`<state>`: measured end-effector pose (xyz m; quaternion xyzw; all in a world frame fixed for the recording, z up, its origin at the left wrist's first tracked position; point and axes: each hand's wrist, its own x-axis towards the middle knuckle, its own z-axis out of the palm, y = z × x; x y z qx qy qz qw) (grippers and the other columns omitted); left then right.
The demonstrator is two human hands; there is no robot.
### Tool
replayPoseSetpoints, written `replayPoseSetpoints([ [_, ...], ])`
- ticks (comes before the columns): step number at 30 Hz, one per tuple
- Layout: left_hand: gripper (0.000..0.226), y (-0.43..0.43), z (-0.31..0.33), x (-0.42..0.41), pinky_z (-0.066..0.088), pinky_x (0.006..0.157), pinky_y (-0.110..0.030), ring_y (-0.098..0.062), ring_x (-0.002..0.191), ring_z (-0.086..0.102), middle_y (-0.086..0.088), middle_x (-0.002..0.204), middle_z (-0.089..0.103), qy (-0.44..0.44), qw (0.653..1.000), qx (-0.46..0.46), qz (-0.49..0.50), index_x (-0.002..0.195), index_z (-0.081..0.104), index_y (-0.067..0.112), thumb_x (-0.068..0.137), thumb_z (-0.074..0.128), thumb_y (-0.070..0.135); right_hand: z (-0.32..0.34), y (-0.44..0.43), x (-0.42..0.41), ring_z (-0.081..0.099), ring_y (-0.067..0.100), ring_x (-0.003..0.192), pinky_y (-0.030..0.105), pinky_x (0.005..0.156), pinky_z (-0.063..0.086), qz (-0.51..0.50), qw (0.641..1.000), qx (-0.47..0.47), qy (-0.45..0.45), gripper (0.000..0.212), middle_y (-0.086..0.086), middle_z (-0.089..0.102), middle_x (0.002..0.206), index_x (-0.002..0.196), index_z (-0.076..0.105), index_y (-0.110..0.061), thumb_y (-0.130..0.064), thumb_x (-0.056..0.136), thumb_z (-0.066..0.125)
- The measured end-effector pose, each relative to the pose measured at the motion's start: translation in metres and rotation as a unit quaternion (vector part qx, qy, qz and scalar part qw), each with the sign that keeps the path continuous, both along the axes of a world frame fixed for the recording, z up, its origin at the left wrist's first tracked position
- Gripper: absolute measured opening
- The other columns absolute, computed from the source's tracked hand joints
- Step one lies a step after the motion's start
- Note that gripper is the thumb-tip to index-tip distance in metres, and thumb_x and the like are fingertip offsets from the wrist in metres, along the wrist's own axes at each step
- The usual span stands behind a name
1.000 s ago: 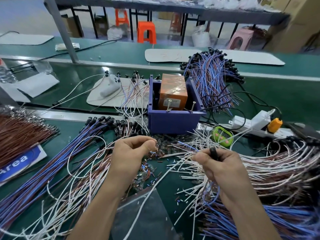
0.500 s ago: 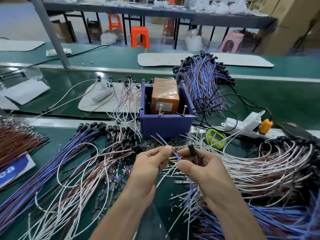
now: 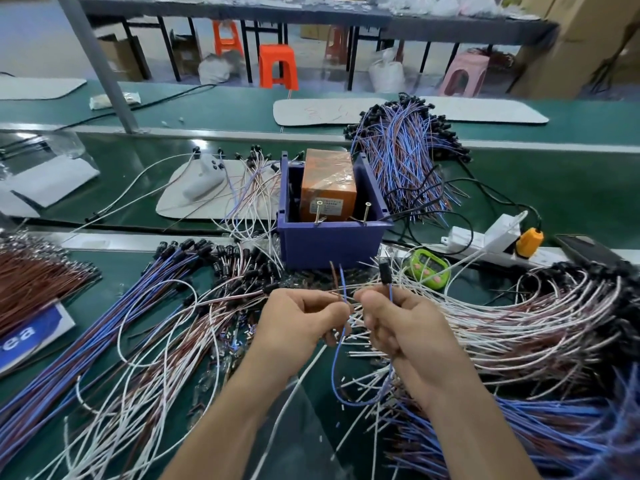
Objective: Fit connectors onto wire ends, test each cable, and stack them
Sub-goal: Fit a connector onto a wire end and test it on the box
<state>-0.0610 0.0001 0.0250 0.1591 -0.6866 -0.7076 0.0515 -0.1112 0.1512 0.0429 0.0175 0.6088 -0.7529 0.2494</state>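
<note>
My left hand [image 3: 301, 317] pinches the free ends of a blue and a brown wire [image 3: 341, 282], which stick up from its fingertips. My right hand [image 3: 398, 320] grips the same cable higher along its length, with a black connector [image 3: 384, 271] standing up above the thumb. The blue wire loops down between my two wrists. Both hands hover just in front of the purple bin [image 3: 329, 240], which holds an orange box [image 3: 327, 192] and two upright screws at its front rim.
Finished blue cables with black connectors lie in piles at the left [image 3: 114, 317] and behind the bin [image 3: 401, 154]. White and brown wires [image 3: 502, 327] spread to the right. A green timer [image 3: 427, 268], a white power strip [image 3: 485, 237] and loose connectors [image 3: 239, 268] are nearby.
My hands came together from apart and rose toward the bin. The left hand took hold of the wire ends. The connector in my right hand now points upward.
</note>
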Motion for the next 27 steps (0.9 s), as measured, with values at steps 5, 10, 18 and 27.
replayPoseSetpoints([
  [5, 0.011, 0.004, 0.001, 0.002, 0.047, 0.05, -0.018, -0.009, 0.046, 0.056, -0.006, 0.062, 0.073, 0.031, 0.999, -0.023, -0.003, 0.072, 0.083, 0.024, 0.081, 0.083, 0.017, 0.003, -0.012, 0.005, 0.035, 0.002, 0.034, 0.014, 0.036, 0.028, -0.038, 0.999, 0.014, 0.017, 0.015, 0.003, 0.066, 0.06, 0.078, 0.075, -0.004, 0.007, 0.087, 0.07],
  [10, 0.023, 0.008, 0.002, -0.005, 0.046, 0.048, -0.017, -0.009, 0.045, 0.056, -0.01, 0.063, 0.073, 0.015, 0.998, 0.001, 0.055, 0.068, 0.081, 0.016, 0.089, 0.076, 0.007, 0.006, -0.017, -0.003, 0.037, 0.004, 0.034, 0.014, 0.036, 0.026, -0.095, 0.995, -0.01, 0.009, 0.025, 0.007, 0.065, 0.064, 0.067, 0.074, -0.011, 0.001, 0.088, 0.071],
  [18, 0.032, 0.0, 0.001, -0.028, 0.037, 0.049, -0.022, -0.012, 0.049, 0.044, 0.002, 0.053, 0.059, -0.013, 0.97, 0.058, 0.238, 0.073, 0.082, 0.03, 0.098, 0.065, 0.018, 0.001, -0.012, -0.039, 0.025, 0.008, 0.032, 0.019, 0.035, 0.023, -0.173, 0.978, -0.09, -0.069, 0.02, 0.005, 0.068, 0.062, 0.075, 0.07, -0.006, -0.012, 0.094, 0.069],
  [27, 0.03, -0.004, 0.006, -0.044, 0.029, 0.038, -0.018, -0.007, 0.039, 0.038, 0.004, 0.049, 0.057, 0.008, 0.965, 0.004, 0.263, 0.073, 0.079, 0.036, 0.097, 0.066, 0.023, 0.002, -0.019, -0.054, 0.028, 0.005, 0.029, 0.015, 0.034, 0.022, -0.201, 0.971, -0.083, -0.102, 0.025, 0.004, 0.064, 0.054, 0.072, 0.063, -0.004, -0.015, 0.092, 0.073],
])
